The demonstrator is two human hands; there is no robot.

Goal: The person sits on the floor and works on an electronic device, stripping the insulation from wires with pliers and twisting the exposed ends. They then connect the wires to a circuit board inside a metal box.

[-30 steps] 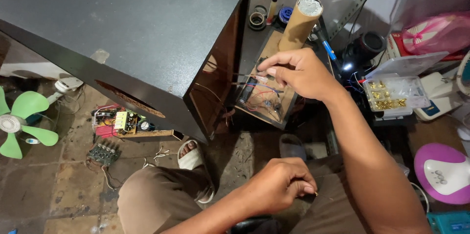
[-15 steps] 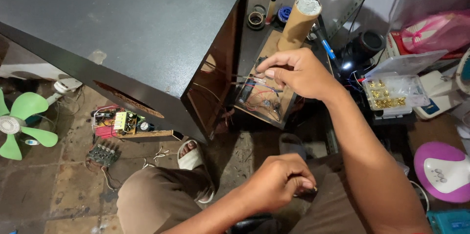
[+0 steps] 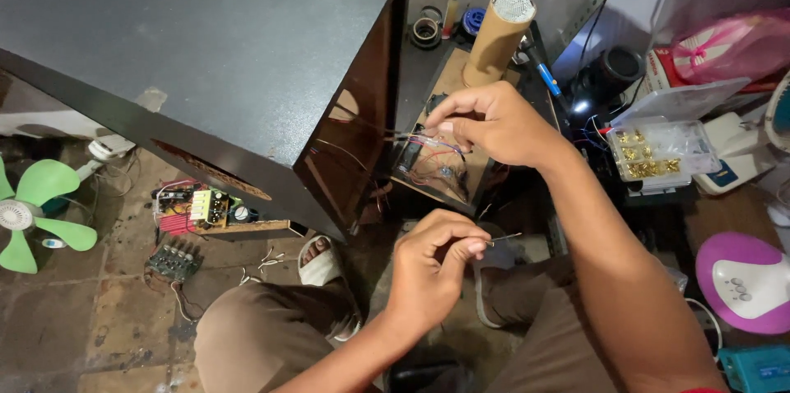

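Head view, right hand: I see the right hand (image 3: 494, 123) raised with the forearm running up from the lower right, wrist bent, fingers (image 3: 448, 125) pinched narrow on thin wires (image 3: 428, 146).
Head view, wires: they run from the open side of the black cabinet (image 3: 206, 55) to a small open box of wiring (image 3: 432, 171) just below that hand.
Head view, left hand: I see the left hand (image 3: 432, 274) lower, above the knees, loosely curled, thumb and forefinger closed on a thin metal pin (image 3: 504, 238) that points right.
Head view, packages: a clear plastic case of small brass parts (image 3: 654, 150) lies right of the right wrist, lid up; a pink plastic bag (image 3: 732, 43) sits at the upper right edge.
Head view, tube: a brown cardboard tube (image 3: 496, 39) stands upright behind the right hand.
Head view, floor: I note a green fan (image 3: 37, 216) at the far left and a circuit board (image 3: 202, 208) under the cabinet's edge.
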